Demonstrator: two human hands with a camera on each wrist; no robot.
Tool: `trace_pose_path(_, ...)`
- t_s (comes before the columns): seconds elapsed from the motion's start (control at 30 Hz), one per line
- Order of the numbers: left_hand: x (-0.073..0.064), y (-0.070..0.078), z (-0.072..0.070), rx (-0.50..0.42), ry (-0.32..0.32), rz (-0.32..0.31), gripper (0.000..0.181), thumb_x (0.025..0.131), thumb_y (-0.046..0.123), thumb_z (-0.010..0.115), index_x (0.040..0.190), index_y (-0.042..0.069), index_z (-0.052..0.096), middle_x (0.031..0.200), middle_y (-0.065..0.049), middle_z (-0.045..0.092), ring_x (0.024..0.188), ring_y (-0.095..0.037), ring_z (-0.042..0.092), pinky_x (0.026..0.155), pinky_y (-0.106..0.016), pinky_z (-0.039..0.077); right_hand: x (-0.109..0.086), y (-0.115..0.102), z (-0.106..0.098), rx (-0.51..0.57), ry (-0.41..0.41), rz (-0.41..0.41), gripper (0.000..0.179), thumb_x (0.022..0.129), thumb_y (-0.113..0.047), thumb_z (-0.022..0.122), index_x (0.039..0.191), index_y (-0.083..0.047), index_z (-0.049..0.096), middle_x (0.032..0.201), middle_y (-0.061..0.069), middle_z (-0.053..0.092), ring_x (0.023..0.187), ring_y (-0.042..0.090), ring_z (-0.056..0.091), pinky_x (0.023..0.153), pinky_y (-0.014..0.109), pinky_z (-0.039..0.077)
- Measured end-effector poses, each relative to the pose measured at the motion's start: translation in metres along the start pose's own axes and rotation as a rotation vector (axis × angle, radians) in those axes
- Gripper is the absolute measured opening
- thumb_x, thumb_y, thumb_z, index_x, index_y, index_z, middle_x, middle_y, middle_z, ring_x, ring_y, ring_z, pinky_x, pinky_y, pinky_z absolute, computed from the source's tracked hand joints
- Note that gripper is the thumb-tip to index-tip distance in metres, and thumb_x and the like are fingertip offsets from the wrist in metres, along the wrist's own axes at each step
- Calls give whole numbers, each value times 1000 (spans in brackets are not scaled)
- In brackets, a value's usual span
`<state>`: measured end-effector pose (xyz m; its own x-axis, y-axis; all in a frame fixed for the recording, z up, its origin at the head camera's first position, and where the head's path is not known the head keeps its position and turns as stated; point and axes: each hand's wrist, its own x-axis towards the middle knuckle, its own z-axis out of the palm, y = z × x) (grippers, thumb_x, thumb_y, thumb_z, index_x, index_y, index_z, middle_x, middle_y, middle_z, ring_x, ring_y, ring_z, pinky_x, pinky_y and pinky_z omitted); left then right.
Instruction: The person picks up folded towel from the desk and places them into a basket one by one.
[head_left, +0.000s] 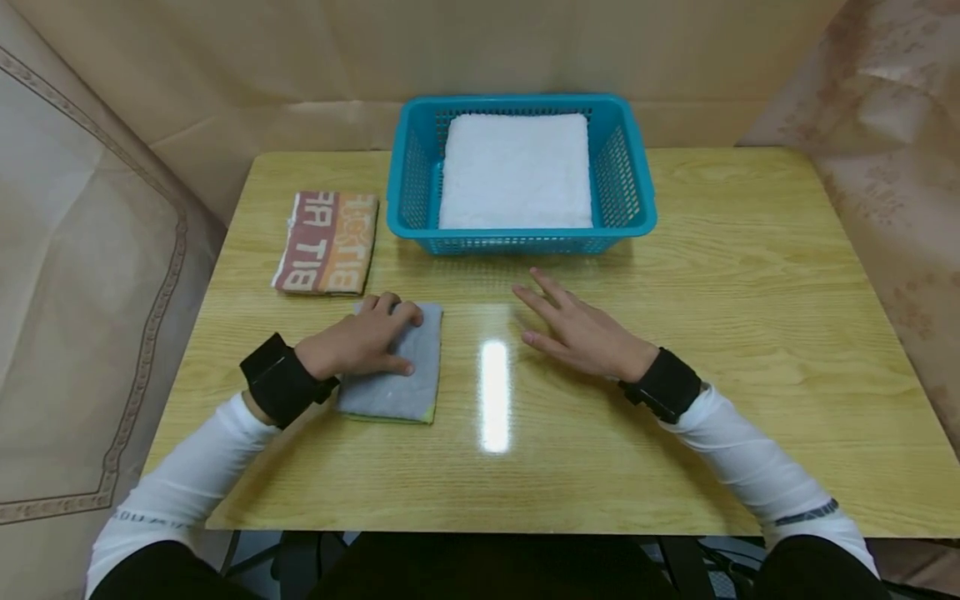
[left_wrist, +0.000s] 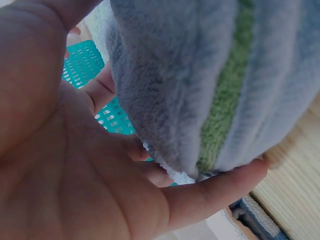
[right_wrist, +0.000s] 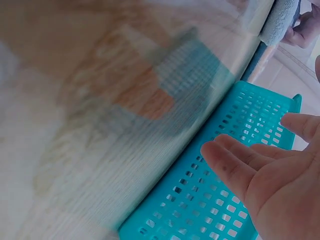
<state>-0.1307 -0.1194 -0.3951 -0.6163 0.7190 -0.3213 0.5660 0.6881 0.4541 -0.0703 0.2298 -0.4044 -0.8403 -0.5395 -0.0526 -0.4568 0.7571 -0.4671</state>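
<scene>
A folded grey towel (head_left: pixel 405 392) with a green edge lies on the table, left of the middle. My left hand (head_left: pixel 358 340) is over its upper left part, fingers bent at the far edge and thumb on top. Up close in the left wrist view, the grey towel (left_wrist: pixel 165 75) with its green stripe bulges between thumb and fingers. My right hand (head_left: pixel 581 333) hovers over the table in front of the basket, fingers spread and holding nothing. In the right wrist view the fingers of this right hand (right_wrist: pixel 270 170) overlap the basket's holed side.
A blue plastic basket (head_left: pixel 525 235) stands at the back of the table, with a folded white towel (head_left: pixel 517 171) inside. Left of it lies a folded brown and orange towel (head_left: pixel 326 242) with white lettering. The wooden table (head_left: pixel 750 333) meets cloth-covered walls behind.
</scene>
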Motion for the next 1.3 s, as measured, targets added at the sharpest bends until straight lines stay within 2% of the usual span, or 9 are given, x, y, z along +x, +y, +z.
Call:
trace_pose_path(0.17,2,2,0,14,7,9,56,88,34,77,128,15,44,137,-24,36,119,-42,39,87,-55,46,0,-1,0,-1,-4,-13,67,105,-43,47,161,-18,18,164,20,9,144,40,31,97,55,47)
trace_pose_path(0.37,5,4,0,14,-1,14,56,89,34,76,130,15,43,138,-25,36,120,-42,39,86,-55,46,1,-1,0,-13,-3,-24,65,105,-43,45,160,-16,22,162,21,17,143,39,34,98,54,46)
trace_pose_path(0.67,11,10,-1,28,4,39,55,90,35,75,128,15,42,133,-23,38,116,-42,40,83,-53,47,1,-4,-3,-11,-20,18,62,106,-45,42,158,-15,26,160,20,23,139,38,41,96,54,48)
trace_pose_path(0.93,15,17,-2,18,-23,28,55,90,36,75,130,15,42,138,-24,36,121,-43,39,86,-55,46,1,-3,-2,-12,-34,35,63,105,-48,41,158,-17,28,160,18,25,139,35,41,102,53,44)
trace_pose_path(1.3,21,21,-1,27,-39,48,56,90,38,73,131,16,41,139,-23,35,123,-44,38,89,-62,42,4,-7,-1,-38,-48,-8,62,105,-44,44,157,-13,29,157,21,29,134,39,46,99,54,46)
